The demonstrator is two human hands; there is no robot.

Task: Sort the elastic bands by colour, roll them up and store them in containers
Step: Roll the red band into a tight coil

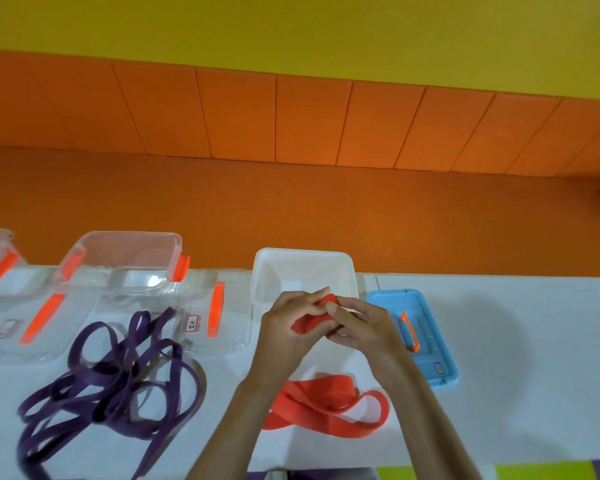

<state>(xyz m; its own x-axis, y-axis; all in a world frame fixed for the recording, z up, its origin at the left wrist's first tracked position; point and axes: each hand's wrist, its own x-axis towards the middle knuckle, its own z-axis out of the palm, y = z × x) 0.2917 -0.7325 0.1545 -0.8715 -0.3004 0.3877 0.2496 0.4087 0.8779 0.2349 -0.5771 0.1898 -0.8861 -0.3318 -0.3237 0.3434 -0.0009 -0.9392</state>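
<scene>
In the head view, the left hand [284, 327] and right hand [361, 323] are meeting above the white table [516, 341], both curling their fingers around one bunched end of the red band [326, 400] and pinching it between them. The rest of that band is hanging down to the table near the person and lying there in a flat loop, its long axis running left to right. The hands are hovering over the near rim of the white container [305, 268], whose inside is showing only bare walls. To its right a blue lid [426, 341] is lying flat. On the left, the purple bands [118, 375] are sprawling in a loose tangle, near a clear container [129, 258] and clear lid [215, 310].
</scene>
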